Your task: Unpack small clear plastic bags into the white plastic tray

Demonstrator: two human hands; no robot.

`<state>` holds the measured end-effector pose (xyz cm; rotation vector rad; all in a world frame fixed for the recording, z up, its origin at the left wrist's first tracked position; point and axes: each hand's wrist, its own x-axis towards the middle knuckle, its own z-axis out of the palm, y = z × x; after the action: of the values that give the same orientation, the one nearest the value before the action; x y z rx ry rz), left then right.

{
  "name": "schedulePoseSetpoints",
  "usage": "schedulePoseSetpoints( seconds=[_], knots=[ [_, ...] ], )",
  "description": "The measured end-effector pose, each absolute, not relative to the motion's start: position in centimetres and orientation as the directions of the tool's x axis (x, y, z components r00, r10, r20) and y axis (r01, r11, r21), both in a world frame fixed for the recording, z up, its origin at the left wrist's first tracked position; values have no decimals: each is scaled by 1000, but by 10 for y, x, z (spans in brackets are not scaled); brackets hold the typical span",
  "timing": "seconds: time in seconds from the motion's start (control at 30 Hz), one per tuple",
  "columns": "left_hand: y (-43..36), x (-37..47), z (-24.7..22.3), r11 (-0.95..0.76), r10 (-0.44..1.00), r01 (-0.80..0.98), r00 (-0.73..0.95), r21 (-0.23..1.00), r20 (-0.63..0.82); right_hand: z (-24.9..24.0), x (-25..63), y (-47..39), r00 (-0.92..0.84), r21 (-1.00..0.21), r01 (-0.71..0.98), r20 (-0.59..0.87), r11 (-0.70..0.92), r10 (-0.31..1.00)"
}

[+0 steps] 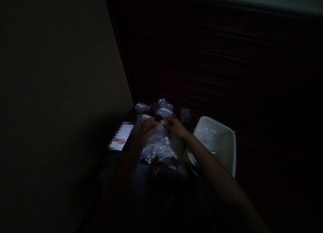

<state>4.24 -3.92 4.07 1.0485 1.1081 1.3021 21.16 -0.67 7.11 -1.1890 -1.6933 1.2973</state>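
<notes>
In dim light, my left hand (148, 126) and my right hand (174, 125) face each other over a pile of crinkled clear plastic. Between them is a clear plastic bag (161, 132), which the fingers of both hands pinch near its upper end. More crumpled clear plastic (165, 149) lies just below, towards my body. Beyond my hands sit another clear plastic bundle (164, 108) and a smaller one (142, 107). Whether the bags have anything inside is too dark to tell.
To the right stands a white plastic bin (234, 149) with clear plastic inside, partly behind my right forearm. A lit phone screen (122, 136) is at the left. A plain wall (63, 75) rises on the left, and dark slatted panelling (202, 58) stands behind.
</notes>
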Motion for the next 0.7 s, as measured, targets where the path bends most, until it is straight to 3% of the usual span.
schedulePoseSetpoints(
  seconds=[0.1, 0.33, 0.53, 0.7],
  knots=[
    [-40, 43, 42, -22, 998, -169, -56, 985, 13, 70, 214, -3, -286, -983, 183, -39, 15, 957],
    [-45, 53, 40, 151, 984, -332, 138, 931, -110, 74, 214, -5, -306, -991, 130, -15, 26, 952],
    [-44, 58, 41, 134, 991, -280, 12, 950, -136, 81, 213, -9, -332, -989, 143, -77, -30, 940],
    [-45, 52, 42, 97, 995, -319, 57, 943, -83, 83, 212, -12, -376, -990, 108, -129, -95, 918]
  ],
)
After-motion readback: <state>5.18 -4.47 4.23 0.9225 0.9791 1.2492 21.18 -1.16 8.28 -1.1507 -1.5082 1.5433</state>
